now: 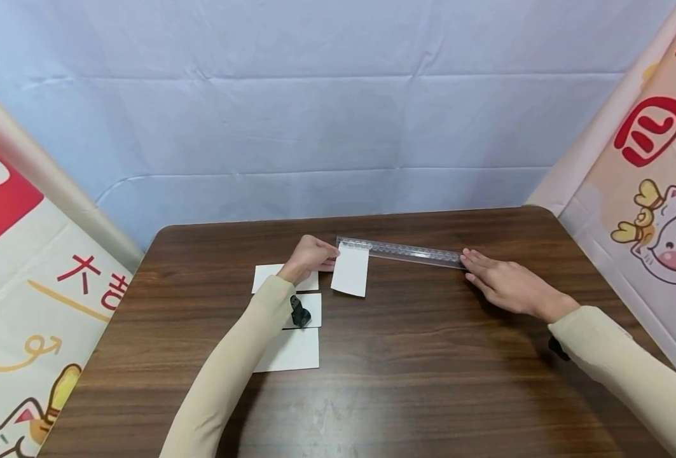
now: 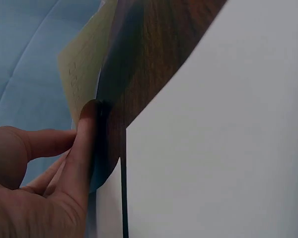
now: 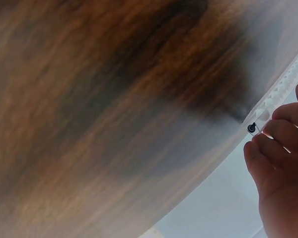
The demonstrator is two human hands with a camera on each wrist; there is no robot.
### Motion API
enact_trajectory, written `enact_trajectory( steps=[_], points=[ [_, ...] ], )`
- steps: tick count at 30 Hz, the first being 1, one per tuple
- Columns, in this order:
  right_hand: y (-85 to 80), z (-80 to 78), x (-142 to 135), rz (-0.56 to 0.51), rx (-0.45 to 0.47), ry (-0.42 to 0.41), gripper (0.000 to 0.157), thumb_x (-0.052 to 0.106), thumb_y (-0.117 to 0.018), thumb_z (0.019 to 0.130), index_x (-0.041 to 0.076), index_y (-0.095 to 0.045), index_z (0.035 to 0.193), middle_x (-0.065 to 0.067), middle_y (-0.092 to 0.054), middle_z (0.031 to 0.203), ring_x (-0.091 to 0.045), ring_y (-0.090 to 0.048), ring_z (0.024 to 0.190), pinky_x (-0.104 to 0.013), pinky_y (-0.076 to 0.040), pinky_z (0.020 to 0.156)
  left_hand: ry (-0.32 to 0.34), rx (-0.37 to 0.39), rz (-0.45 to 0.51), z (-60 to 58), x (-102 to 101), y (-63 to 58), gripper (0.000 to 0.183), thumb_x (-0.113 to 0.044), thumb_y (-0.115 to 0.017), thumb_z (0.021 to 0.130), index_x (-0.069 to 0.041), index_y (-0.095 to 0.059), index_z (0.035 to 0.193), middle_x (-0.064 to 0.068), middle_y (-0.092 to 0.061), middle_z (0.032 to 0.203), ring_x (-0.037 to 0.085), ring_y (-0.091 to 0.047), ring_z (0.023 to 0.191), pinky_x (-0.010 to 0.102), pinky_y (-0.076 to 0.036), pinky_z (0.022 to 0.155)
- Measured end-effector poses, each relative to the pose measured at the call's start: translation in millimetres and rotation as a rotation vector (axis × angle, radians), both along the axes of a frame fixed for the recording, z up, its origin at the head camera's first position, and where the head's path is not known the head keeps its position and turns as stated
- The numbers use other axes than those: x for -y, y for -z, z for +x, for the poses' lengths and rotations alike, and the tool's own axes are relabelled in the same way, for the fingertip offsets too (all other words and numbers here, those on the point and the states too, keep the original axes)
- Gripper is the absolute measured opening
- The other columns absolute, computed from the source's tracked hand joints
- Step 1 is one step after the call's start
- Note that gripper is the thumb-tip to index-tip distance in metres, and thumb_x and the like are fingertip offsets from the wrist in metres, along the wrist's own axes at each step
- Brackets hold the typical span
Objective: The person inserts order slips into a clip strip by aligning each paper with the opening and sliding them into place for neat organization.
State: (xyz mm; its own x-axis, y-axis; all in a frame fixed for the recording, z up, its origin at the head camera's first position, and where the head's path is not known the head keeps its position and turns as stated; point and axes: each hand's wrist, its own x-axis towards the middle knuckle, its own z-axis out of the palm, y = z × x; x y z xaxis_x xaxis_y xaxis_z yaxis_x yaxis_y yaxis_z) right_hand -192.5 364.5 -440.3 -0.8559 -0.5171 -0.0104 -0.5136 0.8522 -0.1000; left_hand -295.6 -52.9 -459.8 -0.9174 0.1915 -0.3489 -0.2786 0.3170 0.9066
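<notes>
A small white card (image 1: 349, 273) stands tilted over the far middle of the table, its top edge overlapping the left part of a clear plastic ruler (image 1: 414, 253). My left hand (image 1: 313, 256) pinches the card's upper left edge between thumb and fingers, close to the ruler's left end. In the left wrist view the pinched card (image 2: 82, 74) looks tan and bears faint marks. My right hand (image 1: 506, 284) rests its extended fingers on the ruler's right end. From the right wrist, the ruler's end (image 3: 260, 116), with a small dark hole, shows right at the fingertips.
Three white cards lie in a column at left: a far card (image 1: 264, 275), a middle card (image 1: 315, 312) and a larger near card (image 1: 297, 353), partly covered by my left arm. The brown wooden table (image 1: 406, 381) ends before a pale cloth backdrop (image 1: 315, 127). Printed banners hang on both sides.
</notes>
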Motion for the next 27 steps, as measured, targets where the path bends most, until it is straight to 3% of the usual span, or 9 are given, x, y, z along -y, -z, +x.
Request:
enact_trajectory(
  steps=[9, 22, 27],
  points=[
    [-0.1, -0.8, 1, 0.002, -0.004, -0.001, 0.053, 0.021, -0.053, 0.112, -0.007, -0.043, 0.156, -0.031, -0.038, 0.164, -0.047, -0.042, 0.151, -0.062, -0.048, 0.115, 0.008, 0.026, 0.007, -2.2, -3, -1.2, 0.022, -0.009, -0.068, 0.102, 0.005, -0.075, 0.117, 0.020, -0.073, 0.117, 0.017, -0.072, 0.082, 0.030, -0.068, 0.080],
    [-0.7, -0.7, 2, 0.006, -0.002, 0.004, 0.053, 0.021, -0.052, 0.112, -0.008, -0.042, 0.156, -0.031, -0.038, 0.163, -0.047, -0.042, 0.150, -0.062, -0.048, 0.114, 0.018, 0.067, 0.060, -3.7, -9, 1.4, 0.023, -0.007, -0.068, 0.102, 0.006, -0.074, 0.119, 0.017, -0.073, 0.112, 0.015, -0.071, 0.079, 0.029, -0.068, 0.078],
    [-0.9, -0.5, 2, 0.004, -0.001, 0.002, 0.053, 0.021, -0.052, 0.112, -0.008, -0.043, 0.155, -0.031, -0.039, 0.163, -0.046, -0.043, 0.150, -0.062, -0.049, 0.114, 0.017, 0.063, 0.065, -1.4, -12, 1.0, 0.022, -0.007, -0.069, 0.101, 0.006, -0.074, 0.118, 0.014, -0.073, 0.103, 0.015, -0.070, 0.076, 0.029, -0.068, 0.077]
  ],
)
